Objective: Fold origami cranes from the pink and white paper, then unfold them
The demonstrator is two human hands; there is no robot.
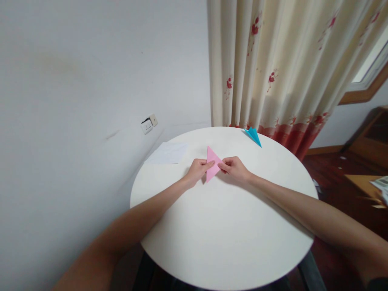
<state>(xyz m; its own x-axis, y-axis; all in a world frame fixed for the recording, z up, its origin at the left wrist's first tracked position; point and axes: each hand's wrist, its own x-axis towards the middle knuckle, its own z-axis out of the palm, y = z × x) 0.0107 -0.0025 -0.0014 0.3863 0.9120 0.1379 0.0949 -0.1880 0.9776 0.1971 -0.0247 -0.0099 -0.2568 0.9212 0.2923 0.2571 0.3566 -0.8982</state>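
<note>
A pink sheet of paper folded into a triangle [211, 171] is held just over the round white table [224, 234]. Its long edge faces left and one corner points right. My left hand [198, 169] pinches it near the long edge, thumb lying on top. At the right corner, my right hand [235, 167] grips it between thumb and fingers. The undersides of the paper and the fingers beneath it are hidden.
A folded blue paper plane [254, 136] lies at the table's far right edge. White paper [168, 152] rests at the far left, near a wall socket [147, 126]. Behind the table hangs a floral curtain [242, 60]. A cardboard box [360, 184] is on the floor at right.
</note>
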